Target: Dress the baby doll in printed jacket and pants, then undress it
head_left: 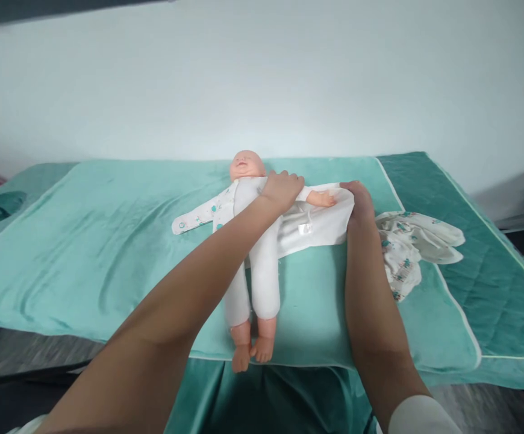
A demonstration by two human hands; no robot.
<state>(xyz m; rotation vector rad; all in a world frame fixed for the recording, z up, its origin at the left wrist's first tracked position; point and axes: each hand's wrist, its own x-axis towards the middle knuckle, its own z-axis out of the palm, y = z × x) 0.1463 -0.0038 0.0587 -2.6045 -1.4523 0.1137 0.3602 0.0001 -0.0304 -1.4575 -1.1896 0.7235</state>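
Green bed (465, 283), lt-green sheet (108, 223) on top
Doll (246, 191), partly on spread garment (318, 232); bunched printed cloth (404, 241) over sheet's R edge

Soft, diffuse light; wall (262, 78) pale, shadowed at far right; slight haze; wide-angle stretch toward edges.

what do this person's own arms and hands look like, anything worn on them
The left hand and right hand are bare, with no gloves, watch or bracelet showing. A plain white sleeve covers part of the right arm; pale cloth shows beside the left arm.
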